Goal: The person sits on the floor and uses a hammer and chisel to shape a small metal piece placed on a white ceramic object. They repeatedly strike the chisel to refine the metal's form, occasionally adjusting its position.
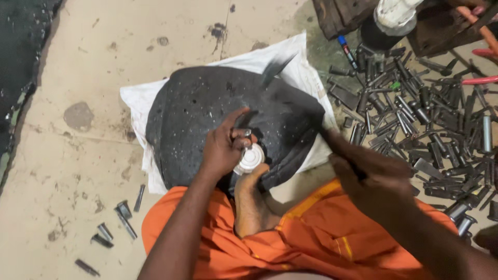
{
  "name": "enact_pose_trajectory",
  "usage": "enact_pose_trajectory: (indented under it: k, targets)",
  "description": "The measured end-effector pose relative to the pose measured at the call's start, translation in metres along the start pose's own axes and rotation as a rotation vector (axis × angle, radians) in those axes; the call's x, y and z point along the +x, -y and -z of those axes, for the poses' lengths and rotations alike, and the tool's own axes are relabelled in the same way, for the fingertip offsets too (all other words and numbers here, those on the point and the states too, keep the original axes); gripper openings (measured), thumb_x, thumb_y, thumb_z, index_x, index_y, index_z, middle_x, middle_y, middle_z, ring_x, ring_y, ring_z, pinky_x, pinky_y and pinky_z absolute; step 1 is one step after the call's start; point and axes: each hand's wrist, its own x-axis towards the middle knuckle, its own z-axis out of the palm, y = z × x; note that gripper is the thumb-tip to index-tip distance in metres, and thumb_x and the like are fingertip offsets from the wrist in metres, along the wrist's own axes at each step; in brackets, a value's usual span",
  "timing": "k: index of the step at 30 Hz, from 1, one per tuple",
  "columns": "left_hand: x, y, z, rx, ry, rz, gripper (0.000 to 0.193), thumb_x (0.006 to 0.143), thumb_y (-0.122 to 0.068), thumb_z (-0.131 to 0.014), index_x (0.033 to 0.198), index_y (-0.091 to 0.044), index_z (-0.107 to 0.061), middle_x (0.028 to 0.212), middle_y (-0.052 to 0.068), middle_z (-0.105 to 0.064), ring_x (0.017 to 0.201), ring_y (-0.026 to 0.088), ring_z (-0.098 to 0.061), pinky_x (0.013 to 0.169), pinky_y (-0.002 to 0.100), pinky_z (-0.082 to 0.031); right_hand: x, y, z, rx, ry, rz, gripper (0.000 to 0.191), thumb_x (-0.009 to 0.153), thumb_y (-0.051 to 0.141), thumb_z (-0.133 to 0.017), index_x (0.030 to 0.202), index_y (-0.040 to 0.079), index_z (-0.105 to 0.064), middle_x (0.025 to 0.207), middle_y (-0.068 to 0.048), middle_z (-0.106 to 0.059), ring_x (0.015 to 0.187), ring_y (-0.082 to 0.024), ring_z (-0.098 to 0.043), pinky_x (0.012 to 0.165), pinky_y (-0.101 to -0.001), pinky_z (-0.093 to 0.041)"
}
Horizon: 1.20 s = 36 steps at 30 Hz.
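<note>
Hands: left hand [224,148] pinches a small metal punch upright on the black rubber sheet [207,109]. Right hand [371,176], blurred, grips a dark tool [332,142], well to the right.

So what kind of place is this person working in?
Probably a small floor-level workshop, perhaps for punching or cutting rubber. A heap of metal punches and tools lies on the bare concrete floor, and a black rubber sheet rests on a white sack.

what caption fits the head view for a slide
Seated person's left hand presses a small white round part onto a black rubber sheet; right hand blurred beside scattered metal punches.
</note>
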Motion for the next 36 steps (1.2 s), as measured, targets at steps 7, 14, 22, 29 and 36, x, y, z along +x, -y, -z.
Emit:
enact_pose_trajectory:
  k: [7, 14, 22, 29, 36]
  targets:
    - [0.006, -0.002, 0.000, 0.043, 0.064, -0.010, 0.069, 0.081, 0.007, -0.071, 0.142, -0.021, -0.057, 0.082, 0.005, -0.079, 0.076, 0.014, -0.078, 0.069, 0.030, -0.059, -0.020, -0.011, -0.007, -0.048, 0.254, -0.319, 0.043, 0.090, 0.021, -0.069, 0.132, 0.012, -0.068, 0.071, -0.008, -0.072, 0.051, -0.014, -0.065, 0.047, -0.0320, -0.054]
    - [0.013, -0.009, -0.001, 0.001, 0.187, -0.047, 0.067, 0.081, 0.009, -0.069, 0.141, -0.018, -0.056, 0.086, 0.005, -0.080, 0.081, 0.014, -0.079, 0.069, 0.029, -0.058, -0.054, -0.016, -0.013, 0.035, 0.137, -0.249, 0.032, 0.093, 0.019, -0.070, 0.124, 0.013, -0.069, 0.093, -0.011, -0.074, 0.070, -0.015, -0.071, 0.062, -0.0290, -0.056]
    - [0.017, -0.015, 0.001, 0.084, 0.227, -0.130, 0.064, 0.083, 0.008, -0.067, 0.141, -0.019, -0.057, 0.085, 0.006, -0.080, 0.079, 0.018, -0.080, 0.069, 0.032, -0.059, -0.063, -0.011, -0.018, -0.097, 0.147, -0.436, 0.034, 0.090, 0.021, -0.075, 0.124, 0.014, -0.073, 0.064, -0.011, -0.062, 0.052, -0.018, -0.060, 0.052, -0.0324, -0.050]
    - [0.019, -0.014, -0.001, 0.077, 0.273, -0.171, 0.066, 0.082, 0.009, -0.063, 0.142, -0.019, -0.055, 0.085, 0.006, -0.079, 0.078, 0.020, -0.080, 0.068, 0.033, -0.059, -0.084, -0.007, -0.029, -0.087, 0.027, -0.488, 0.040, 0.086, 0.018, -0.074, 0.126, 0.017, -0.070, 0.065, -0.009, -0.062, 0.052, -0.018, -0.061, 0.052, -0.0322, -0.051]
    - [0.021, -0.017, 0.001, 0.243, 0.290, -0.253, 0.066, 0.081, 0.005, -0.069, 0.141, -0.021, -0.058, 0.081, 0.009, -0.077, 0.071, 0.027, -0.074, 0.062, 0.039, -0.055, -0.102, -0.008, -0.034, 0.141, -0.149, -0.541, 0.043, 0.094, 0.020, -0.070, 0.136, 0.016, -0.064, 0.070, -0.004, -0.067, 0.054, -0.014, -0.063, 0.051, -0.0296, -0.051]
